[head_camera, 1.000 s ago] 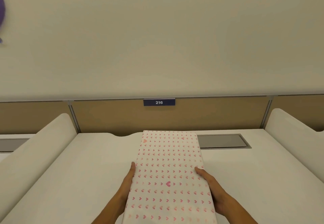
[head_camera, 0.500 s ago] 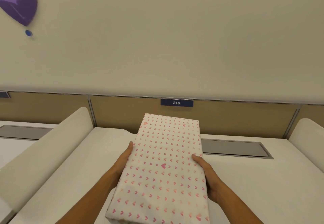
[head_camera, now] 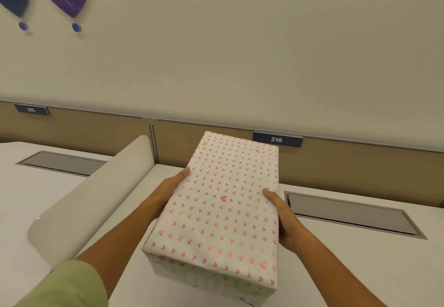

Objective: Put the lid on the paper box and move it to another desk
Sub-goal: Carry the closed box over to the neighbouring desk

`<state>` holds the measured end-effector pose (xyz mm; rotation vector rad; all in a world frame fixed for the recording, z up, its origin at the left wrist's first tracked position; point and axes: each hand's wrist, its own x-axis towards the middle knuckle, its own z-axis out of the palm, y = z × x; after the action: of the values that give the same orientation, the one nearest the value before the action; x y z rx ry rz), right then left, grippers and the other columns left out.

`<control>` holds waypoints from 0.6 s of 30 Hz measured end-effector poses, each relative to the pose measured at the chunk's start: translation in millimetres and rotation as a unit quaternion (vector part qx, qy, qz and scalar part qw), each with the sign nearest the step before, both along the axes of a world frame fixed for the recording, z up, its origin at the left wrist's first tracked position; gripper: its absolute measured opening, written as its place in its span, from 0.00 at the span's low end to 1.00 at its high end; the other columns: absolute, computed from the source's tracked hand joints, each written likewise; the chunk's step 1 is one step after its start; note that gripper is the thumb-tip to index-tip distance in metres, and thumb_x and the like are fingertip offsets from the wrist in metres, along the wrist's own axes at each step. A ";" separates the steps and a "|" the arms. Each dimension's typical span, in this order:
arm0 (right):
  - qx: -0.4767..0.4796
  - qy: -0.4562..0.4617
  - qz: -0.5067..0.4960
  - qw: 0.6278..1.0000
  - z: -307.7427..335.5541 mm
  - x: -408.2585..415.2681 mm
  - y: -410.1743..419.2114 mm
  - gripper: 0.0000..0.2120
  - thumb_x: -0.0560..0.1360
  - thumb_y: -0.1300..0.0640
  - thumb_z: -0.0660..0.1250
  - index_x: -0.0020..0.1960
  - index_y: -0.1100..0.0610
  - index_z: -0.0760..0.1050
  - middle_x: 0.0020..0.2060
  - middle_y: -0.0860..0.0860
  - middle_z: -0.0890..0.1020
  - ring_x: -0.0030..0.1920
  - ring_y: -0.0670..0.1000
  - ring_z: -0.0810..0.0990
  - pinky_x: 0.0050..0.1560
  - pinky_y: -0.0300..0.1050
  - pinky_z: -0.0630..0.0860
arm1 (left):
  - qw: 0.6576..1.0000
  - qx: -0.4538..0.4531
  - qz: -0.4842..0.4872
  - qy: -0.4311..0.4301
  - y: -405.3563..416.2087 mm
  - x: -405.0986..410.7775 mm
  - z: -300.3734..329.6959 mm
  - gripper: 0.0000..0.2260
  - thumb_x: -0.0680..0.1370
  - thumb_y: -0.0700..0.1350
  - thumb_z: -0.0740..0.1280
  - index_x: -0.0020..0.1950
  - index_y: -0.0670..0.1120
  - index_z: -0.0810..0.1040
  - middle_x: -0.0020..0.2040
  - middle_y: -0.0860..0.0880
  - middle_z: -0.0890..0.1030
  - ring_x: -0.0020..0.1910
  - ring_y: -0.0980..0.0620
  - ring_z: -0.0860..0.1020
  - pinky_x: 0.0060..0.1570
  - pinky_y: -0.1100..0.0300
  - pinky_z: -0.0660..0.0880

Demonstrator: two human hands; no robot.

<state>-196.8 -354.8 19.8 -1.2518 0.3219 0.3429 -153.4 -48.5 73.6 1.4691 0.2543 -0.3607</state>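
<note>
The paper box (head_camera: 221, 213) is white with small pink hearts, long and rectangular, with its lid on. It is lifted above the white desk (head_camera: 336, 258) marked 216, its far end tilted up. My left hand (head_camera: 171, 188) presses flat against its left side. On the right side, my right hand (head_camera: 282, 220) grips it, thumb on the lid's edge. The box's underside is hidden.
A rounded white divider (head_camera: 96, 201) separates this desk from the neighbouring desk (head_camera: 21, 198) on the left, labelled 215. Each desk has a grey recessed panel (head_camera: 348, 213) at the back. A tan partition (head_camera: 360, 174) and a beige wall stand behind.
The box has been lifted off the desk and carried up and leftward in both hands. The view has swung left, bringing the neighbouring desk and purple wall shapes into sight.
</note>
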 end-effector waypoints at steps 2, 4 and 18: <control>-0.022 0.002 0.009 1.000 4.3 13.1 11.2 0.30 0.72 0.37 0.71 0.67 0.55 0.74 0.58 0.58 0.85 0.61 0.63 0.82 0.67 0.67 0.72 | 1.000 0.014 0.014 0.000 11.6 7.8 6.1 0.28 0.74 0.62 0.65 0.66 0.43 0.75 0.66 0.38 0.77 0.64 0.37 0.76 0.65 0.42 0.72; -0.038 0.002 0.017 0.999 7.4 25.9 23.5 0.29 0.73 0.38 0.71 0.66 0.56 0.74 0.58 0.58 0.85 0.60 0.63 0.82 0.67 0.67 0.73 | 0.999 0.025 0.025 0.001 23.0 16.8 11.2 0.28 0.77 0.60 0.63 0.69 0.42 0.72 0.67 0.38 0.76 0.66 0.37 0.75 0.66 0.43 0.71; -0.114 -0.004 0.047 0.992 1.3 113.7 110.7 0.26 0.71 0.36 0.71 0.60 0.52 0.76 0.48 0.52 0.89 0.51 0.57 0.87 0.54 0.59 0.81 | 0.995 0.076 0.042 0.059 109.6 80.2 5.7 0.24 0.76 0.62 0.64 0.64 0.47 0.76 0.57 0.44 0.83 0.53 0.42 0.83 0.40 0.51 0.80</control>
<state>-83.1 -244.1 21.1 -1.4958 0.3013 0.3888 -73.2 61.1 79.3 1.5825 0.4443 -0.3678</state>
